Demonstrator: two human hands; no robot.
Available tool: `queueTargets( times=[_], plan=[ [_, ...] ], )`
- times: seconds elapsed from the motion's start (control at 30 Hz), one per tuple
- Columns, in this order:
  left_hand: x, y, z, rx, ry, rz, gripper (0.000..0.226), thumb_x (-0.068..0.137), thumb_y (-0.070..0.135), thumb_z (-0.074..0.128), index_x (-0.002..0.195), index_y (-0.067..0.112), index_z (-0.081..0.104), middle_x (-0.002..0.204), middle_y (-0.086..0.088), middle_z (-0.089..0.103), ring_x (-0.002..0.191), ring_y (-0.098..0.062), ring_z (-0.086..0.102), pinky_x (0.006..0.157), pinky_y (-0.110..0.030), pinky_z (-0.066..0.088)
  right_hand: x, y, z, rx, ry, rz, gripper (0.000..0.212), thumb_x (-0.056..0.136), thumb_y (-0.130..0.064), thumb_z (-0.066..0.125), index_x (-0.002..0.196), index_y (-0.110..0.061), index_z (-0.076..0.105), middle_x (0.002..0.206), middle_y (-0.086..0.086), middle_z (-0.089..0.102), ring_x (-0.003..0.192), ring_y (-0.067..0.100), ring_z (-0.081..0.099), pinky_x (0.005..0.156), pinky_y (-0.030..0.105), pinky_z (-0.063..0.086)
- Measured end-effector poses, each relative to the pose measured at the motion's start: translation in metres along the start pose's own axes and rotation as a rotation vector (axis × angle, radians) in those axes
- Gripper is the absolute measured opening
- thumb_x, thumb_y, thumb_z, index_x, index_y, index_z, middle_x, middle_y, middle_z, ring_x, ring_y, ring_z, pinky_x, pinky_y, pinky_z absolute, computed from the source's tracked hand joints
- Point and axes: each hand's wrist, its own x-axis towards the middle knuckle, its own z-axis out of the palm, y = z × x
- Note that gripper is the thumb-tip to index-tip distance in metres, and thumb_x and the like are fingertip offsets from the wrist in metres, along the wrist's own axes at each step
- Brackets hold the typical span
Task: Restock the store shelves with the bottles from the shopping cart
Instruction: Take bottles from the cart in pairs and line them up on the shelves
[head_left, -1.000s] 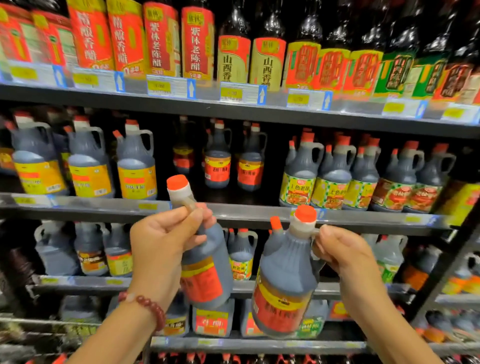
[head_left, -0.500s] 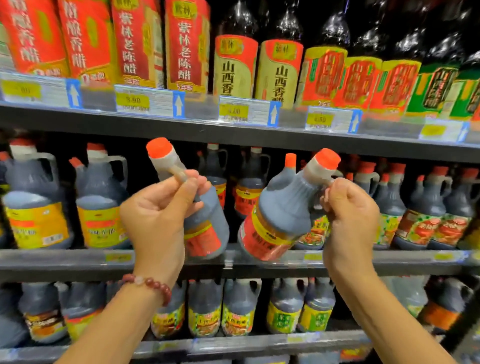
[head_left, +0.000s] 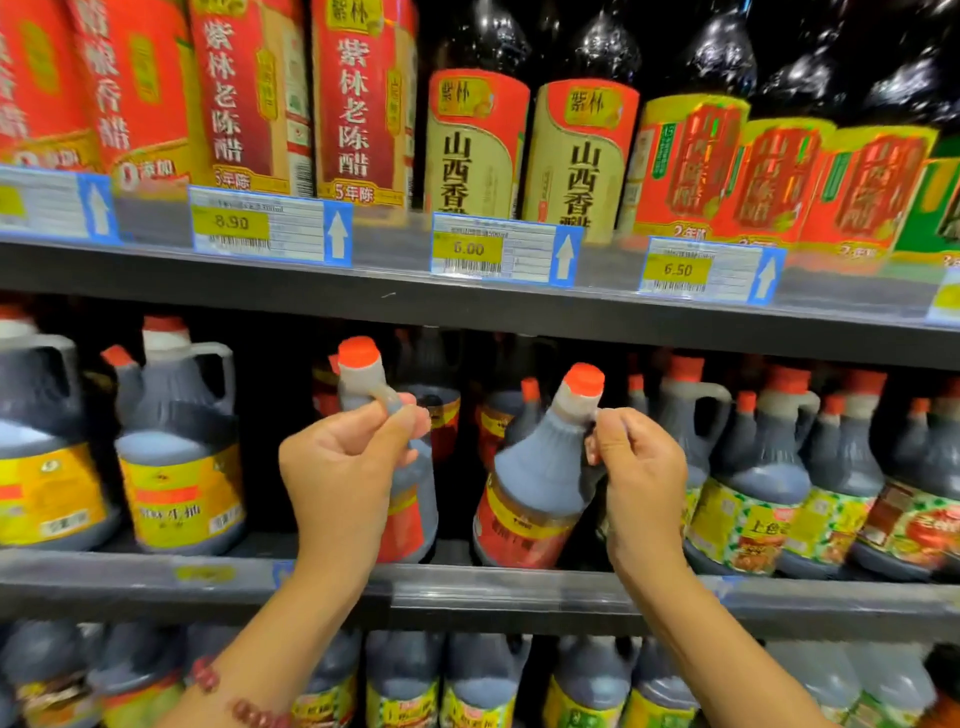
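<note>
Red-capped jugs, one in each hand's curled fingers: left jug (head_left: 410, 499) nearly upright, right jug (head_left: 535, 483) tilts cap-right.

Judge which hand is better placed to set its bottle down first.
Probably the right hand: its bottle already tilts over the shelf gap, base near the edge. The left hand hides its bottle's base.

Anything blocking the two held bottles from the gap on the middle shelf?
Nothing visible in front. The gap is open at the shelf edge; red-labelled bottles stand at its back. Both held bottles are already at the opening.
</note>
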Motion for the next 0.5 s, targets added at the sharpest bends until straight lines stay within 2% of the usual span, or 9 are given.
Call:
queueTargets(
  times=[0.1, 0.17, 0.23, 0.3, 0.4, 0.5],
  plan=[
    [0.005, -0.009, 0.008, 0.044, 0.003, -0.028, 0.021, 0.079, 0.009, 0.071, 0.065, 0.025, 0.073, 0.06, 0.014, 0.071, 0.065, -0.004, 0.069, 0.058, -0.016, 0.052, 0.019, 0.007, 0.003, -0.115, -0.049, 0.045, 0.038, 0.082, -0.039, 0.044, 0.047, -0.023, 0.043, 0.048, -0.007, 0.051, 0.05, 0.006, 0.042, 0.055, 0.028, 0.032],
    [0.012, -0.015, 0.016, 0.07, 0.016, -0.045, 0.028, 0.077, 0.011, 0.073, 0.058, 0.031, 0.072, 0.057, 0.012, 0.07, 0.064, -0.011, 0.07, 0.059, -0.023, 0.053, 0.032, 0.014, 0.007, -0.194, -0.105, 0.073, 0.039, 0.08, -0.041, 0.042, 0.046, -0.022, 0.042, 0.047, -0.004, 0.047, 0.054, 0.013, 0.043, 0.059, 0.032, 0.031],
    [0.019, -0.023, 0.026, 0.1, 0.008, -0.083, 0.033, 0.077, 0.013, 0.073, 0.053, 0.035, 0.071, 0.056, 0.013, 0.069, 0.065, -0.016, 0.07, 0.064, -0.029, 0.053, 0.042, 0.018, 0.012, -0.183, -0.169, 0.097, 0.038, 0.08, -0.041, 0.042, 0.047, -0.023, 0.043, 0.05, -0.005, 0.045, 0.057, 0.015, 0.042, 0.064, 0.033, 0.032],
    [0.023, -0.025, 0.035, 0.12, -0.016, -0.112, 0.032, 0.078, 0.017, 0.073, 0.056, 0.04, 0.071, 0.056, 0.01, 0.069, 0.069, -0.019, 0.07, 0.066, -0.03, 0.054, 0.047, 0.02, 0.014, -0.123, -0.215, 0.102, 0.038, 0.082, -0.039, 0.044, 0.048, -0.024, 0.043, 0.051, -0.006, 0.044, 0.056, 0.013, 0.041, 0.064, 0.032, 0.032],
    [0.024, -0.023, 0.042, 0.155, -0.045, -0.121, 0.029, 0.08, 0.015, 0.071, 0.055, 0.03, 0.068, 0.066, 0.001, 0.069, 0.068, -0.015, 0.069, 0.056, -0.022, 0.052, 0.051, 0.018, 0.014, -0.105, -0.257, 0.082, 0.037, 0.084, -0.038, 0.043, 0.049, -0.024, 0.043, 0.051, -0.007, 0.043, 0.056, 0.011, 0.04, 0.061, 0.031, 0.031],
    [0.031, -0.019, 0.044, 0.201, -0.106, -0.192, 0.025, 0.08, 0.014, 0.071, 0.059, 0.026, 0.065, 0.065, 0.001, 0.066, 0.061, -0.004, 0.063, 0.045, -0.012, 0.046, 0.051, 0.019, 0.012, -0.146, -0.273, 0.049, 0.038, 0.087, -0.037, 0.042, 0.052, -0.023, 0.041, 0.054, -0.003, 0.044, 0.057, 0.014, 0.041, 0.062, 0.032, 0.032]
  ],
)
